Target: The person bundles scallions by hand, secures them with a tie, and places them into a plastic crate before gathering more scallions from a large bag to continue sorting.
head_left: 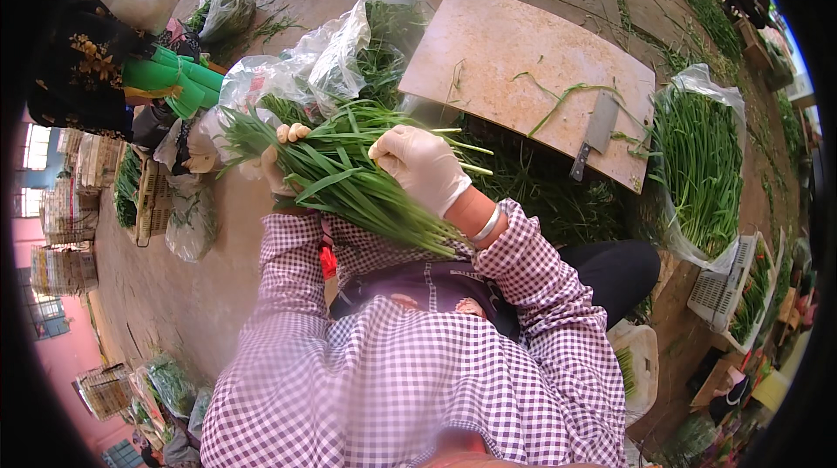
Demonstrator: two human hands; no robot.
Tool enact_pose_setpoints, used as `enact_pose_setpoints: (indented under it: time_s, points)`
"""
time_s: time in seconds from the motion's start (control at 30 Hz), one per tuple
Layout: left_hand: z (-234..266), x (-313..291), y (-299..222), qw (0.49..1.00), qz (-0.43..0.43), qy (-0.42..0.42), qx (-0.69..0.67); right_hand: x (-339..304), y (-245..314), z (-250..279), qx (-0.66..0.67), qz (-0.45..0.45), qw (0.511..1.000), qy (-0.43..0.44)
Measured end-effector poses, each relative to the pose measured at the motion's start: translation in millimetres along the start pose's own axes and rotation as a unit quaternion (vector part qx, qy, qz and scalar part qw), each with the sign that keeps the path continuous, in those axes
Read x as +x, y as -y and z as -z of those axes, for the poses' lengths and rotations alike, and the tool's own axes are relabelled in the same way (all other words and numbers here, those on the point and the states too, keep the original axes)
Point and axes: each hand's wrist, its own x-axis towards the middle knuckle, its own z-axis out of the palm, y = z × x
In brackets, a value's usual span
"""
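A loose bunch of long, flat green leaves with pale stem ends, which look like garlic chives [340, 173], lies across my hands in front of my chest. My left hand [277, 167] wraps round its leafy left part, with pale-covered fingertips showing on top. My right hand [425, 167], in a thin whitish glove, is closed at the stalks on the right side, its fingers curled and pinched together. Pale stem ends stick out past its knuckles. Just what lies inside the right fingers is partly hidden.
Ahead stands a pale board [523, 76] with a cleaver [596, 132] and stray leaves on it. Clear plastic bags of greens [375, 50] lie beyond my hands. More bagged greens [697, 163] and a white crate [724, 289] are at right. A person in green sleeves [179, 80] works at left.
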Motion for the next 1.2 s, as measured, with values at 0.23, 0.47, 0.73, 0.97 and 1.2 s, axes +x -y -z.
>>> enact_pose_setpoints:
  time_s: [0.23, 0.47, 0.73, 0.97, 1.2]
  points:
    - [-10.4, 3.0, -2.4, 0.997, 0.008, 0.050, 0.054, -3.6, -8.7, -3.7, 0.316, -0.185, 0.928, 0.069]
    - [-2.1, -1.3, -5.1, 1.000, 0.002, 0.014, 0.020, -0.1, -9.4, 18.4, 0.485, -0.226, 0.842, 0.062]
    - [-5.3, 2.9, 2.3, 0.997, 0.006, 0.031, -0.067, -6.4, 8.7, 32.0, 0.545, -0.189, 0.815, 0.059]
    - [-4.4, 9.7, 0.7, 0.992, -0.015, 0.022, -0.121, 0.4, 22.9, 59.4, 0.513, -0.122, 0.849, 0.027]
    - [6.1, 11.2, 1.6, 0.999, -0.027, 0.003, -0.045, -3.5, 13.0, 66.7, 0.406, -0.155, 0.901, 0.005]
